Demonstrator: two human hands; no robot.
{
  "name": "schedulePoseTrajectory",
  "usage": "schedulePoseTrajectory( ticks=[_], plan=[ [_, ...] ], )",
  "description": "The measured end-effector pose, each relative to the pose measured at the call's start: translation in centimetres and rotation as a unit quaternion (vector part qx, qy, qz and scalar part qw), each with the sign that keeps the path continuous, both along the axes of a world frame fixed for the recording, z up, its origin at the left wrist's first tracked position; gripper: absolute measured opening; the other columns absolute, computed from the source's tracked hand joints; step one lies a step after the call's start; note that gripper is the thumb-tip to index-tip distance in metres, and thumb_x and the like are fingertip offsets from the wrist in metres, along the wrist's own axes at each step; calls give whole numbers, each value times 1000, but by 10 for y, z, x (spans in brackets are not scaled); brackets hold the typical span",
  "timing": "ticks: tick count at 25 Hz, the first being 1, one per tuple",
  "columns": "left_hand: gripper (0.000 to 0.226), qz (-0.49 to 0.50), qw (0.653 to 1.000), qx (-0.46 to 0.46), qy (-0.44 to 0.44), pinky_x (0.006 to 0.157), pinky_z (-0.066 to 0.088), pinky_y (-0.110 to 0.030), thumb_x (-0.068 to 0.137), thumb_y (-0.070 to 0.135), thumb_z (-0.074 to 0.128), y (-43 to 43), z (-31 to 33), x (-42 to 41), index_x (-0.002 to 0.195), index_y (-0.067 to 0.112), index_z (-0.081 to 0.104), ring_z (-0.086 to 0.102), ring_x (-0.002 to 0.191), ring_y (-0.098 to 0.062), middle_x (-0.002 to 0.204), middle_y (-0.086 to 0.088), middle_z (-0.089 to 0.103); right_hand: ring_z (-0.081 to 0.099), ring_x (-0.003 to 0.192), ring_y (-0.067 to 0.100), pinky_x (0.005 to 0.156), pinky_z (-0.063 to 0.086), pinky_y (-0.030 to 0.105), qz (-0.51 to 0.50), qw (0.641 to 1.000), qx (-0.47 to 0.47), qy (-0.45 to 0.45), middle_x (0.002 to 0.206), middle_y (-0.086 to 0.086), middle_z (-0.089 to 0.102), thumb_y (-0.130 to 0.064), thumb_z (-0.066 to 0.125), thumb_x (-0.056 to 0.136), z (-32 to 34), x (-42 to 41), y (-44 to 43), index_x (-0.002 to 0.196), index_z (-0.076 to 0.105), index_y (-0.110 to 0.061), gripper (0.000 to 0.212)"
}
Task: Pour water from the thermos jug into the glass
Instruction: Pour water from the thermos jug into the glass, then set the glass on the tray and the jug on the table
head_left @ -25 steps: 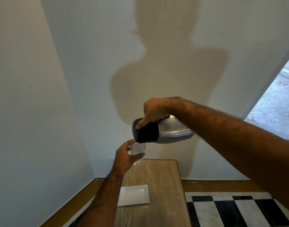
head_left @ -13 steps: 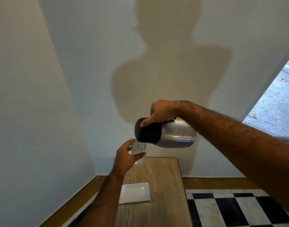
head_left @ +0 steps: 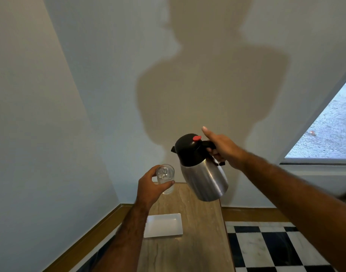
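Head view is showing the right hand (head_left: pixel 224 152) curling its fingers around the black handle of the thermos jug (head_left: pixel 202 169), with the thumb sticking out straight and not pressing the red button (head_left: pixel 197 138). A moment ago the jug was lying on its side with its black top right over the glass, and the thumb was lying on that black top. Now the jug is standing almost upright again, tipping only a little, and its spout is pointing away above the glass. I think this means the pouring is finishing.

The left hand (head_left: pixel 150 188) is wrapping its fingers and thumb around the glass (head_left: pixel 165 178), just like before. It is holding the glass up in the air above the far left corner of the desk (head_left: pixel 199 232), just beside the jug.

The glass is looking clear and shiny, with water inside it. I cannot tell how full it is. The jug is silver and smooth at the bottom, black on top.

A white plate (head_left: pixel 164 225) is lying near the left edge of the desk.
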State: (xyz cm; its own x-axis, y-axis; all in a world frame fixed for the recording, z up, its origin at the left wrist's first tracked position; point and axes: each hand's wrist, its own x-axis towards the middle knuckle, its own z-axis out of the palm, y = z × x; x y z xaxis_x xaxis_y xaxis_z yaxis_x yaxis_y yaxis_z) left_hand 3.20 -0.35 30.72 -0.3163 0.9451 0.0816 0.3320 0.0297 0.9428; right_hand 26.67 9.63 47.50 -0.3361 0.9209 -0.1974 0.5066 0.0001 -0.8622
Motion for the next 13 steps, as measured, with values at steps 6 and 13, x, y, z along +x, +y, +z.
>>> schedulePoseTrajectory(
  ticks=[6,13],
  plan=[
    [72,10,1000,-24,12,90,57,-29,68,43,87,-1,-17,3,132,25,59,63,110,-19,125,4,66,41,49,18,50,36,29,-124,976,-32,176,52,1,46,-49,45,101,-80,21,-29,59,54,-19,53],
    [67,55,996,-65,17,71,54,-10,64,42,90,4,-92,4,124,27,64,65,104,-11,114,14,69,46,51,10,55,38,30,-248,925,-78,277,57,-2,53,-46,47,101,-203,32,-34,70,64,-20,44]
  ],
)
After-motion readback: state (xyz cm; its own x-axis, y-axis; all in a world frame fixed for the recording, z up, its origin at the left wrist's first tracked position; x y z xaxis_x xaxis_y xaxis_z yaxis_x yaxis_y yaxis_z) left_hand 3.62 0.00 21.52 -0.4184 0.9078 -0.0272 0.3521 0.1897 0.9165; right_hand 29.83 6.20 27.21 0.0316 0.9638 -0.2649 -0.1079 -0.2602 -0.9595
